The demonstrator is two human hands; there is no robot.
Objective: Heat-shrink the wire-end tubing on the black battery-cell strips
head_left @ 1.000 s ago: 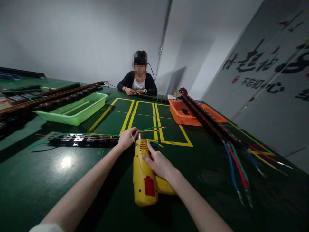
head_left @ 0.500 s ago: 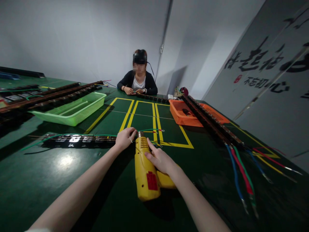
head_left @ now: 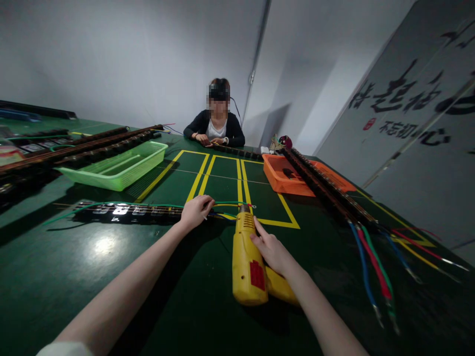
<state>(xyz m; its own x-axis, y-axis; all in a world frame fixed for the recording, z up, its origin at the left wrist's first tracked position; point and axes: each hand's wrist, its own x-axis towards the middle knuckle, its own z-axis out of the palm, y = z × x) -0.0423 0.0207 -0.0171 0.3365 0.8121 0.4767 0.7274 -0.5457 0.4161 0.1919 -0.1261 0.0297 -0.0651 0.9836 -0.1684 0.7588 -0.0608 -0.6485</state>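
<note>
Near the middle of the table, my left hand [head_left: 197, 211] is closed around the wires [head_left: 226, 203] at the right end of a long black strip assembly [head_left: 129, 213]. Green and yellow wires run out to the right of my fingers, and a ring terminal [head_left: 254, 206] shows on one end. My right hand [head_left: 272, 247] grips a yellow heat gun [head_left: 249, 262] lying on its side, its metal nozzle [head_left: 244, 209] pointing away from me, close to the wire ends. The handle is partly hidden behind my right wrist.
A green basket [head_left: 118, 182] stands at the left beside several long dark strips [head_left: 81, 151]. To the right, more strips with coloured wires [head_left: 371, 267] rest over an orange basket [head_left: 285, 185]. A co-worker [head_left: 217, 123] sits across the green table [head_left: 178, 306].
The heat gun in my right hand has shifted right along the wires, from beside my left fingers to near the terminals. My left hand stays on the wires.
</note>
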